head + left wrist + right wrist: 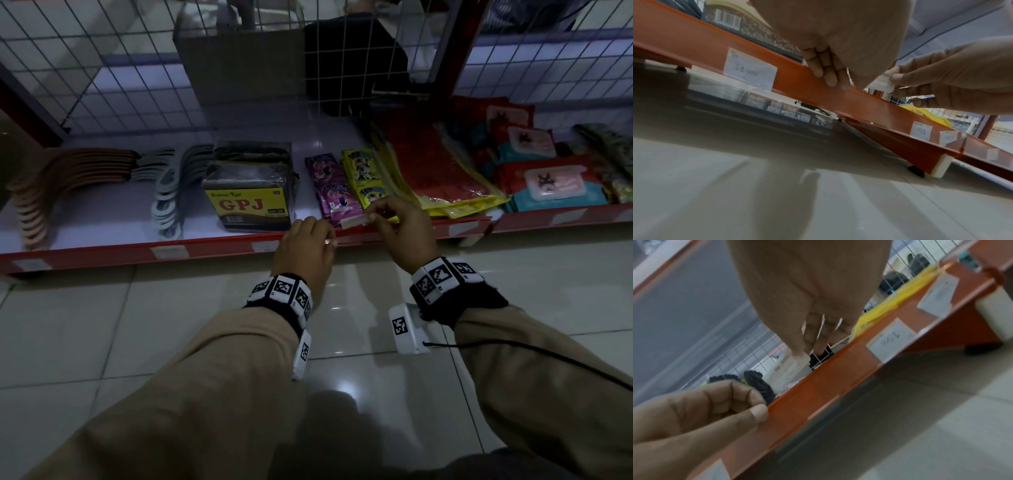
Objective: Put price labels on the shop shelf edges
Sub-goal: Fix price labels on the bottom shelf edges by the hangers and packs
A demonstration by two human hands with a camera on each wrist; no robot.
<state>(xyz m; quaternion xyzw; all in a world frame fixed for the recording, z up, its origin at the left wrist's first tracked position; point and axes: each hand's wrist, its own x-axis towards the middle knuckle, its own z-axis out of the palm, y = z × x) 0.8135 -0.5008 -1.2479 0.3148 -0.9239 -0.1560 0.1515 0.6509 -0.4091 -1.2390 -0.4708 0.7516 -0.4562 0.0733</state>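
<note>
A low shelf (pixel 102 219) sits just above the floor (pixel 171 325), with a wire grid (pixel 137 85) behind it. On the shelf, from left to right: stacked hangers (pixel 61 185), a wrapped pack (pixel 251 193), sachets (pixel 346 185), flat packets (pixel 435 171), then wipe packs (pixel 548 185). Labels (pixel 170 252) sit along the shelf edge (pixel 212 247). Before the sachets, the left hand (pixel 305 246) touches the edge; the right hand (pixel 404 229), just beside it, holds a small label (pixel 354 221) above the edge.

**Shelf count**

Two hands (pixel 308 246) (pixel 404 229), one loose label (pixel 354 220). One GPJ pack (pixel 251 197), two purple sachets (pixel 334 186), two yellow sachets (pixel 364 178). Hangers and wipes packs are too overlapped to count.
</note>
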